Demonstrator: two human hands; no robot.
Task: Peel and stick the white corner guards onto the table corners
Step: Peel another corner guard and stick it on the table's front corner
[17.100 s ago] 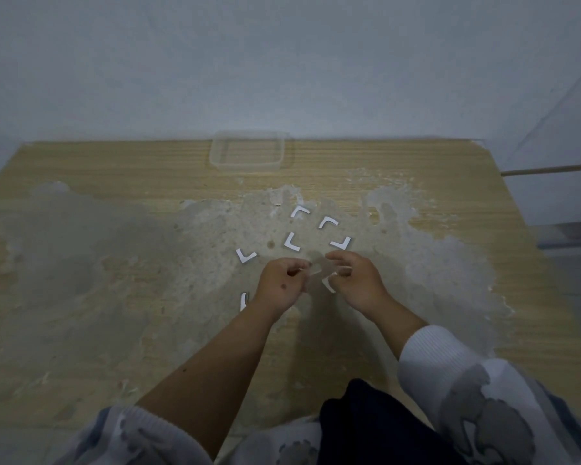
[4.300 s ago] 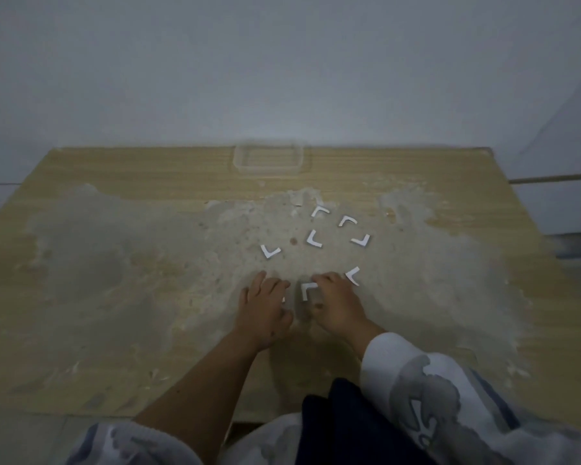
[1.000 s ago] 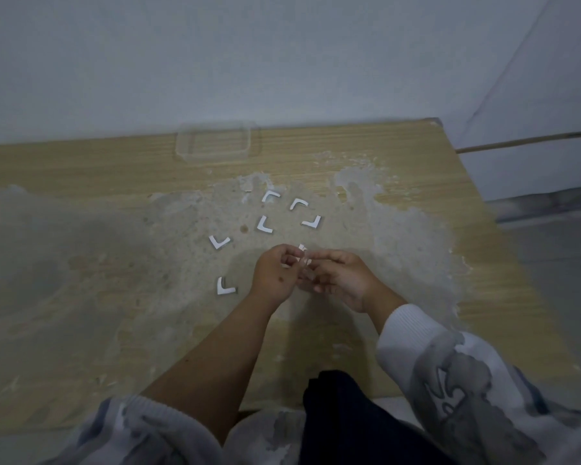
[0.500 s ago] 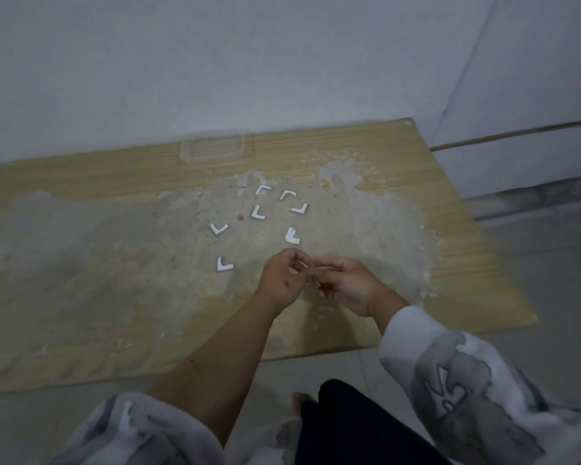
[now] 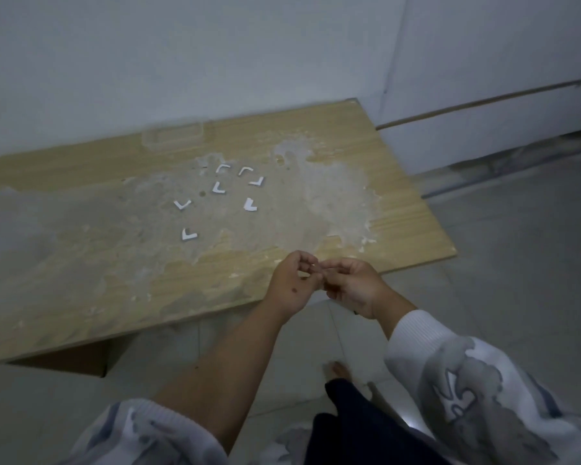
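Note:
Several white L-shaped corner guards (image 5: 218, 188) lie loose in the middle of the wooden table (image 5: 399, 209), among them one at the near left (image 5: 188, 234) and one further right (image 5: 250, 205). My left hand (image 5: 291, 285) and my right hand (image 5: 354, 288) meet above the table's near edge. Their fingertips pinch together on one small corner guard, which the fingers almost wholly hide. The table's near right corner (image 5: 454, 255) is bare and lies to the right of my hands.
The tabletop is smeared with pale dried patches. A clear plastic box (image 5: 173, 137) stands at the back edge against the wall. Grey tiled floor runs below and to the right, with my bare foot (image 5: 337, 370) on it.
My hands have drawn back from the middle of the table to its near edge, still pinched together. The view has swung, so the table's right corners now show.

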